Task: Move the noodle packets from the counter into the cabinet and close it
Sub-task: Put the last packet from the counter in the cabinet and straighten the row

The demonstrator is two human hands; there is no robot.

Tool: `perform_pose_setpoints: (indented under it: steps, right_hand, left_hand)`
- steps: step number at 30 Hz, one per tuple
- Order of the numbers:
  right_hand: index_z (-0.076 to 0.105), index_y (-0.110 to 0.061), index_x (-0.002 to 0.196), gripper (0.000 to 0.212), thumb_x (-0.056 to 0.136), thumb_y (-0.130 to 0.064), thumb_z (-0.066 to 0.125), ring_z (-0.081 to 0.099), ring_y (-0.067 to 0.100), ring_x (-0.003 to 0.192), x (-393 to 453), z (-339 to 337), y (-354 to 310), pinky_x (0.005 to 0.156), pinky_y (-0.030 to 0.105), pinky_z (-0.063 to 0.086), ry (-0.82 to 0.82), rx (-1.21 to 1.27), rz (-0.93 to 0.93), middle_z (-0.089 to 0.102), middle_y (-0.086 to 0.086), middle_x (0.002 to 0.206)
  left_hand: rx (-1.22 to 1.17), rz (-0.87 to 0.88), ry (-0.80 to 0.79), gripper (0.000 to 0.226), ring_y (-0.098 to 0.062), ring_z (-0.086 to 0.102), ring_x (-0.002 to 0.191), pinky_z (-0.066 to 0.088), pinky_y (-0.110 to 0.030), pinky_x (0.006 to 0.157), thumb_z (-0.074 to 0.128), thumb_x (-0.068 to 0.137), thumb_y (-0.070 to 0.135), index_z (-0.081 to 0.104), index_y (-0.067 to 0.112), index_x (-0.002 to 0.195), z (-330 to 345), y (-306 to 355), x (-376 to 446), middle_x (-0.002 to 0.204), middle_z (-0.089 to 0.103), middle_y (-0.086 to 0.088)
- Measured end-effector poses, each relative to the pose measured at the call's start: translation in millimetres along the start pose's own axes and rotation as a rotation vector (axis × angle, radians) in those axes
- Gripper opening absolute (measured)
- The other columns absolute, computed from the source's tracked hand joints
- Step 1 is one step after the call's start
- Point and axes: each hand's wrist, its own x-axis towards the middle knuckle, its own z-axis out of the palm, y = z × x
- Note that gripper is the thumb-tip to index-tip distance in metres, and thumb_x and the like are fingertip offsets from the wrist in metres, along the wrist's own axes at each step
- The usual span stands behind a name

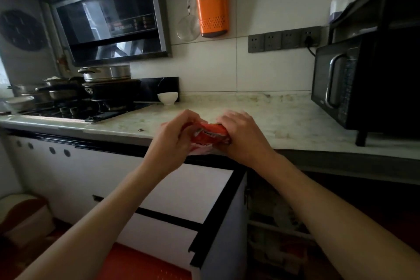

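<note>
Crinkly red noodle packets (210, 135) btwn both hands

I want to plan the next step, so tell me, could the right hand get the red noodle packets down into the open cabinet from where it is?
Probably yes. The cabinet door stands open, the cabinet opening lies almost directly below the right hand, and nothing visible blocks the drop. Both hands grip the noodle packets.

The noodle packet (210, 135) sits between the left hand (176, 136) and right hand (241, 134), over the counter (272, 118) edge; the cabinet (279, 229) stands open below the right hand.
</note>
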Motion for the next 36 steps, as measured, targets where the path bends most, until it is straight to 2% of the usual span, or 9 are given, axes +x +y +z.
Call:
perform_pose_setpoints:
  steps: [2, 6, 8, 12, 15, 19, 28, 32, 36]
  right_hand:
    - [0.056, -0.014, 0.104, 0.034, 0.081, -0.034, 0.072, 0.063, 0.027, 0.085, -24, -30, -8, 0.067, 0.032, 0.042, -0.084, 0.081, 0.060, 0.066, 0.003, 0.096]
    - [0.053, -0.018, 0.099, 0.035, 0.082, -0.041, 0.072, 0.061, 0.020, 0.076, -73, -76, -13, 0.058, 0.034, 0.044, -0.078, 0.202, 0.203, 0.063, -0.002, 0.087]
    - [0.057, -0.020, 0.103, 0.037, 0.079, -0.041, 0.076, 0.064, 0.015, 0.079, -96, -91, -10, 0.065, 0.036, 0.052, -0.074, 0.340, 0.328, 0.066, -0.005, 0.089]
    - [0.060, -0.027, 0.116, 0.044, 0.077, -0.028, 0.081, 0.067, 0.005, 0.096, -163, -110, 3, 0.083, 0.025, 0.053, -0.027, 0.644, 0.619, 0.071, -0.011, 0.105]
    - [0.063, -0.032, 0.115, 0.037, 0.082, -0.028, 0.078, 0.069, 0.001, 0.098, -214, -120, 16, 0.087, 0.025, 0.054, 0.002, 0.851, 0.780, 0.073, -0.013, 0.105]
    - [0.064, -0.028, 0.120, 0.036, 0.085, -0.031, 0.073, 0.069, 0.008, 0.105, -273, -117, 38, 0.093, 0.034, 0.055, -0.012, 1.029, 0.932, 0.073, -0.009, 0.113]
    - [0.066, -0.027, 0.117, 0.034, 0.085, -0.035, 0.074, 0.069, 0.001, 0.095, -363, -74, 95, 0.072, 0.014, 0.054, 0.127, 0.846, 1.164, 0.071, -0.013, 0.106]
    - [0.063, -0.018, 0.124, 0.036, 0.090, -0.025, 0.070, 0.062, -0.001, 0.102, -372, -49, 134, 0.082, 0.015, 0.051, 0.184, 0.769, 1.219, 0.066, -0.008, 0.115]
    - [0.069, -0.024, 0.112, 0.021, 0.091, -0.027, 0.067, 0.065, 0.005, 0.101, -389, -25, 164, 0.094, 0.034, 0.054, 0.184, 0.764, 1.294, 0.069, -0.007, 0.108]
  left_hand:
    - [-0.003, 0.024, 0.007, 0.012, -0.008, 0.067, 0.082, 0.055, -0.025, 0.066, 0.055, 0.096, 0.008, 0.063, 0.016, 0.100, 2, 26, -11, 0.090, 0.071, 0.003]
    - [-0.054, -0.065, 0.070, 0.013, 0.005, 0.063, 0.083, 0.045, -0.004, 0.063, 0.065, 0.091, 0.024, 0.063, 0.027, 0.103, 12, 61, -29, 0.091, 0.067, 0.019]
    - [-0.107, -0.132, 0.114, 0.019, 0.002, 0.064, 0.089, 0.048, -0.005, 0.069, 0.069, 0.087, 0.026, 0.063, 0.029, 0.104, 20, 67, -40, 0.094, 0.067, 0.019]
    - [-0.234, -0.327, 0.151, 0.045, -0.009, 0.061, 0.106, 0.053, -0.031, 0.086, 0.077, 0.079, 0.033, 0.054, 0.034, 0.118, 66, 74, -75, 0.117, 0.062, 0.010]
    - [-0.526, -0.521, -0.009, 0.067, -0.010, 0.061, 0.107, 0.052, -0.021, 0.075, 0.076, 0.080, 0.032, 0.042, 0.027, 0.137, 116, 94, -103, 0.130, 0.056, 0.001]
    - [-0.823, -0.615, -0.226, 0.053, -0.013, 0.071, 0.099, 0.058, -0.031, 0.077, 0.071, 0.084, 0.031, 0.050, 0.024, 0.133, 186, 117, -144, 0.116, 0.070, -0.001]
    - [-0.974, -0.804, -0.200, 0.040, -0.021, 0.070, 0.102, 0.056, -0.049, 0.088, 0.070, 0.087, 0.027, 0.058, 0.025, 0.125, 327, 113, -179, 0.113, 0.072, -0.002]
    - [-0.942, -0.918, 0.039, 0.044, -0.017, 0.068, 0.102, 0.057, -0.034, 0.079, 0.067, 0.089, 0.026, 0.053, 0.027, 0.130, 385, 90, -175, 0.115, 0.069, 0.002]
    - [-0.796, -0.913, 0.105, 0.041, -0.011, 0.061, 0.104, 0.050, -0.018, 0.071, 0.054, 0.097, 0.023, 0.040, 0.023, 0.135, 430, 66, -170, 0.115, 0.059, 0.010]
